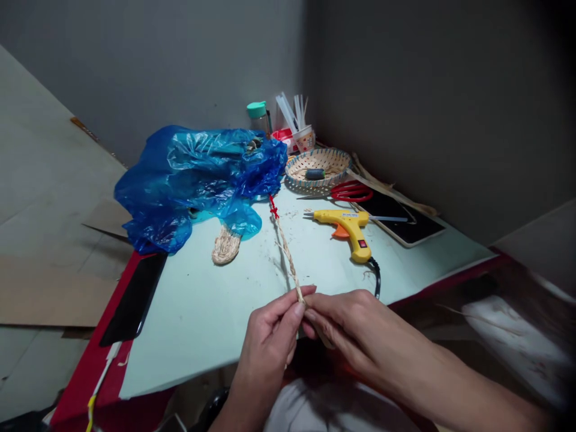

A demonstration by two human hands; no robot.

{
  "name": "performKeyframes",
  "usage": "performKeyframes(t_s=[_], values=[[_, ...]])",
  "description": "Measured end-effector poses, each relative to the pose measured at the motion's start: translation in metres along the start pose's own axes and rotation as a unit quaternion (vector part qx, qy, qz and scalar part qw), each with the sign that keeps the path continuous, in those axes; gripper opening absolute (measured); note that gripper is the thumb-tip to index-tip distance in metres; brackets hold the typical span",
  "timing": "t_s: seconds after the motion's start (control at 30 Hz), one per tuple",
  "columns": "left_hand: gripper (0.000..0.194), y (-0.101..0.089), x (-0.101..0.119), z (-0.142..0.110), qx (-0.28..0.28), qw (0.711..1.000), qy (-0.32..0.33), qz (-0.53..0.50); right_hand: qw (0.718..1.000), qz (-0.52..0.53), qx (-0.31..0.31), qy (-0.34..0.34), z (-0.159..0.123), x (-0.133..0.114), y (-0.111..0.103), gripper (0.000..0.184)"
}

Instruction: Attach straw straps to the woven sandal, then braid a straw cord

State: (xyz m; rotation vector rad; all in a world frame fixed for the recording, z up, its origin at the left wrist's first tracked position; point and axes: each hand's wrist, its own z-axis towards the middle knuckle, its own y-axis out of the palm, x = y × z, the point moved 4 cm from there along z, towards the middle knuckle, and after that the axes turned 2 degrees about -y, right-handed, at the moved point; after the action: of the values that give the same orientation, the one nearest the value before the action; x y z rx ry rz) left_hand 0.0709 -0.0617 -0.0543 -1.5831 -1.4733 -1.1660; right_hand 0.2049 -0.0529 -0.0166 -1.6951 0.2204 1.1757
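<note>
A braided straw cord (290, 258) runs from a red string (273, 208) by the blue plastic bag (198, 174) down toward me. My left hand (279, 324) pinches the cord's near end between thumb and fingers. Close against it, my right hand (342, 318) is closed on the strands at the same spot. The strands below the fingers are mostly hidden by my hands. A flat coiled straw piece (225, 246) sticks out from under the bag, left of the cord.
A yellow glue gun (348, 225) lies right of the cord, its black cable (377, 279) trailing nearer. Behind it are red-handled scissors (351, 192), a woven basket (294, 171) and a tablet (418, 225). A black phone (135, 297) rests at the left edge.
</note>
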Motion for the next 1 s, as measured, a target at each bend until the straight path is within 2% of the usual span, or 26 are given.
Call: performKeyframes(t_s=[0.13, 0.27, 0.33, 0.4, 0.47, 0.57, 0.63, 0.7, 0.8, 0.87, 0.93, 1.0], values=[[0.027, 0.0, 0.005, 0.0, 0.017, 0.996, 0.062, 0.058, 0.998, -0.052, 0.023, 0.002, -0.002, 0.002, -0.004, 0.023], [0.025, -0.001, 0.003, -0.002, 0.044, 0.995, 0.052, 0.07, 0.984, -0.165, 0.069, -0.02, -0.013, 0.001, 0.001, 0.016], [0.026, -0.001, -0.001, -0.004, 0.061, 0.996, 0.037, 0.043, 0.96, -0.242, 0.121, -0.079, -0.02, -0.007, 0.008, 0.019], [0.029, -0.001, -0.006, -0.007, 0.065, 0.998, 0.005, 0.001, 0.917, -0.332, 0.169, -0.138, -0.027, -0.016, 0.018, 0.023], [0.034, 0.002, -0.011, -0.011, 0.049, 0.997, -0.033, -0.058, 0.881, -0.395, 0.198, -0.17, -0.031, -0.02, 0.028, 0.027], [0.035, 0.006, -0.011, -0.016, 0.034, 0.99, -0.049, -0.131, 0.861, -0.424, 0.214, -0.183, -0.034, -0.02, 0.041, 0.031], [0.034, 0.007, -0.008, -0.018, 0.032, 0.989, -0.042, -0.137, 0.853, -0.436, 0.215, -0.19, -0.035, -0.019, 0.045, 0.033], [0.031, 0.007, -0.007, -0.018, 0.03, 0.99, -0.041, -0.132, 0.863, -0.411, 0.218, -0.198, -0.037, -0.02, 0.042, 0.033], [0.029, 0.006, -0.007, -0.016, 0.017, 0.991, -0.035, -0.131, 0.913, -0.286, 0.224, -0.188, -0.039, -0.021, 0.02, 0.027], [0.031, 0.005, -0.007, -0.015, -0.001, 0.991, -0.028, -0.127, 0.941, -0.195, 0.234, -0.149, -0.036, -0.018, 0.001, 0.021], [0.037, 0.004, -0.007, -0.014, -0.017, 0.992, -0.025, -0.12, 0.969, -0.097, 0.205, -0.098, -0.026, -0.009, -0.011, 0.016], [0.045, 0.003, -0.007, -0.013, -0.024, 0.994, -0.029, -0.107, 0.986, -0.016, 0.156, -0.059, -0.014, 0.001, -0.012, 0.018]])
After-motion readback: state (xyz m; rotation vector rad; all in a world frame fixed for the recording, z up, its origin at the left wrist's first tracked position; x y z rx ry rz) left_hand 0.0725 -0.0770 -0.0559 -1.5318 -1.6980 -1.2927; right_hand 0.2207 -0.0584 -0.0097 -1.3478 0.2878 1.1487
